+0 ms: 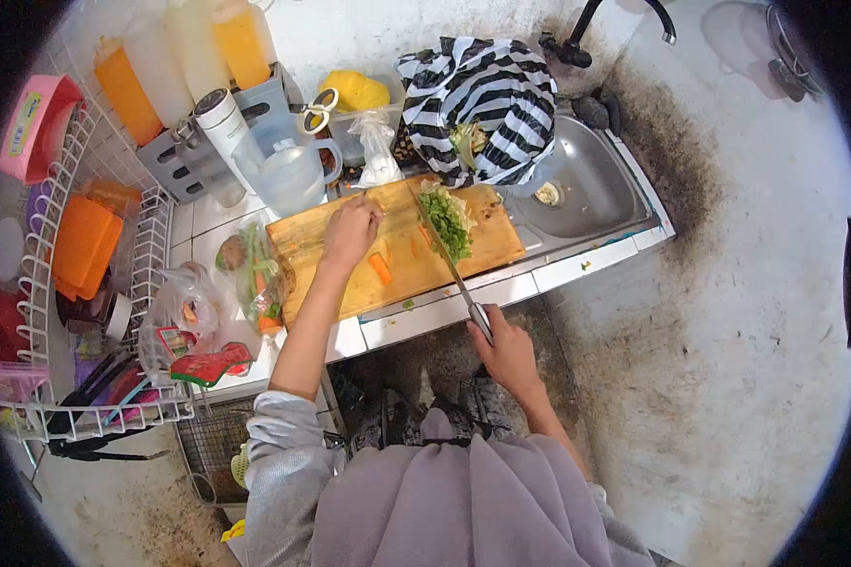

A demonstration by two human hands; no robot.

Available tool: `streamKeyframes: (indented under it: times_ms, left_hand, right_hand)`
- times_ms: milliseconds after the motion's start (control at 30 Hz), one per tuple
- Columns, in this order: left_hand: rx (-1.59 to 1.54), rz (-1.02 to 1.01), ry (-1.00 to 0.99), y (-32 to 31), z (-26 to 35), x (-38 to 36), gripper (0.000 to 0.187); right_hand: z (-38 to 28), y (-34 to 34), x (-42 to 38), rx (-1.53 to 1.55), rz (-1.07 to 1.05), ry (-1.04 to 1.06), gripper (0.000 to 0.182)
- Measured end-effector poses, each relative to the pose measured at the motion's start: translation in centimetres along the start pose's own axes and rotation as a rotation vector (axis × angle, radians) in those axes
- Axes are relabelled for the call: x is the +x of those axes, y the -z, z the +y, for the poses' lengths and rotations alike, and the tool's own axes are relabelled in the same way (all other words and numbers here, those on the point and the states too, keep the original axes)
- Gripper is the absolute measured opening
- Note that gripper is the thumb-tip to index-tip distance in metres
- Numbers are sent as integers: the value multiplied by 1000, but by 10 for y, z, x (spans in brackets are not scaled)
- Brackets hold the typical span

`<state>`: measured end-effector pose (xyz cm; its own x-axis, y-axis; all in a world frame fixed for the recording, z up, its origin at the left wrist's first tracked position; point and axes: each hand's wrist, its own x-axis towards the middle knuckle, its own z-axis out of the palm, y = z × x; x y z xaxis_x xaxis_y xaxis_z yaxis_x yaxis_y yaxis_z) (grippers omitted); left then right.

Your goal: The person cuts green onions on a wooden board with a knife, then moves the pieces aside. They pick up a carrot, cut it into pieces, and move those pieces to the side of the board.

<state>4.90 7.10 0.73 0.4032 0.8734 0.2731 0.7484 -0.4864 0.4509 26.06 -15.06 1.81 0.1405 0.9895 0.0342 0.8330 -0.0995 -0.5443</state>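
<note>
My right hand is wrapped round the handle of a kitchen knife. Its long blade lies slantwise over the wooden cutting board, along the left side of a heap of chopped green leaves. Near the board's upper left edge is my left hand, fingers curled together; whatever they may hold is too small to make out. An orange carrot piece rests on the board between my hands, with smaller carrot bits by the blade.
Right of the board is a metal sink, with a black-and-white striped bag at its left. A clear measuring jug stands behind the board. Bagged vegetables lie left, beside a white wire rack.
</note>
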Motion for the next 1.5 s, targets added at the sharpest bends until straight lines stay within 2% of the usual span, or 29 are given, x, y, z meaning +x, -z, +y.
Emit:
streamKeyframes:
  times_ms: [67, 200, 267, 300, 367, 400, 467, 500, 567, 700, 767, 800, 833, 867, 900, 967, 1067, 1167, 1233, 1267, 1333, 1367, 1433, 1467, 1500]
  left_hand:
    - [-59, -161, 140, 10, 18, -4, 12]
    - [-223, -31, 78, -8, 4, 2, 13]
    - [-46, 223, -256, -17, -11, 9, 12]
    - [-41, 241, -240, -15, -11, 8, 12]
    - [12, 68, -191, -10, -12, 5, 15]
    - [23, 75, -171, 0, -3, 1, 15]
    - [213, -62, 17, 14, 17, -8, 16]
    - [221, -60, 33, 14, 21, -9, 16]
    - [221, -232, 206, 17, 27, -5, 15]
    - [122, -283, 293, 20, 36, 3, 19]
    - [250, -363, 394, 27, 46, 7, 34]
    - [250, -353, 419, 24, 46, 4, 34]
    - [338, -310, 439, 18, 43, 0, 44]
    - [427, -265, 461, 15, 42, -4, 53]
    - [428, -253, 494, 9, 39, -3, 53]
    - [354, -412, 433, 0, 36, 0, 65]
    - [322, -364, 454, -3, 47, 2, 57]
    - [295, -364, 481, -7, 53, 9, 46]
    - [218, -260, 494, -14, 49, 11, 31]
    - [219, -266, 486, -18, 48, 12, 31]
    - [107, -109, 414, -25, 49, 11, 24]
    - [105, -119, 408, -28, 49, 11, 24]
    - [-338, 61, 379, -29, 47, 10, 35]
    - [-339, 50, 375, -29, 46, 4, 35]
    - [-420, 193, 351, -26, 47, -7, 37]
  right_hand:
    - [0, 1, -6, 80, 23, 12, 30]
    - [2, 15, -8, 280, -35, -71, 32]
    - [7, 22, -11, 351, -78, -73, 32]
    - [10, 26, -10, 397, -62, -39, 30]
    - [17, 34, -5, 444, -64, 20, 28]
    - [22, 36, -5, 506, -76, 1, 25]
    - [32, 40, -8, 635, -104, -55, 19]
    - [36, 43, -8, 640, -119, -47, 19]
    - [44, 53, -7, 687, -163, -79, 17]
    - [68, 68, 2, 682, -266, -68, 27]
    - [75, 75, 4, 798, -271, -103, 20]
    - [76, 78, 5, 828, -255, -71, 18]
    - [77, 84, 6, 824, -278, -53, 18]
    - [77, 89, 7, 835, -291, -92, 18]
    - [78, 92, 9, 843, -307, -132, 19]
    - [85, 94, 13, 835, -376, -106, 20]
    - [94, 91, 21, 877, -372, -49, 20]
    - [113, 85, 31, 873, -467, 2, 20]
    - [111, 90, 32, 842, -489, -32, 20]
    - [110, 91, 32, 811, -512, -64, 20]
    - [110, 90, 34, 777, -526, -52, 20]
    - [112, 90, 33, 737, -547, -31, 21]
    - [121, 84, 34, 713, -564, -28, 22]
    - [122, 83, 33, 698, -582, 3, 22]
    - [122, 82, 33, 683, -598, 35, 23]
